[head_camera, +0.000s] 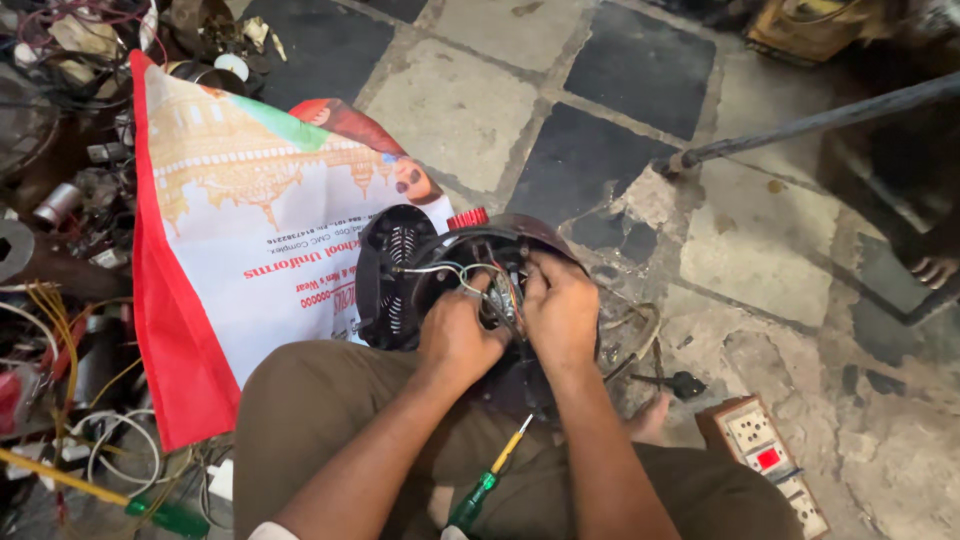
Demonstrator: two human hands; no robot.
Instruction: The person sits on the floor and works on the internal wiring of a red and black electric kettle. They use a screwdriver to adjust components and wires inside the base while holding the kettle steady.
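A black round appliance casing (400,262) lies open on the floor in front of my knees, with a coil heating element, loose wires and a red knob (467,217) showing. My left hand (455,335) grips the wires at the casing's middle. My right hand (560,310) is closed on the wiring just beside it, fingers tucked inside the opening. A green-handled screwdriver (487,485) rests on my lap between my forearms.
A printed red-and-white banner (225,240) is spread on the floor at left. A heap of wires and scrap parts (60,330) lies beyond it. A switch-and-socket board (770,455) and a black plug (680,383) lie at right. A metal pole (810,122) crosses the upper right.
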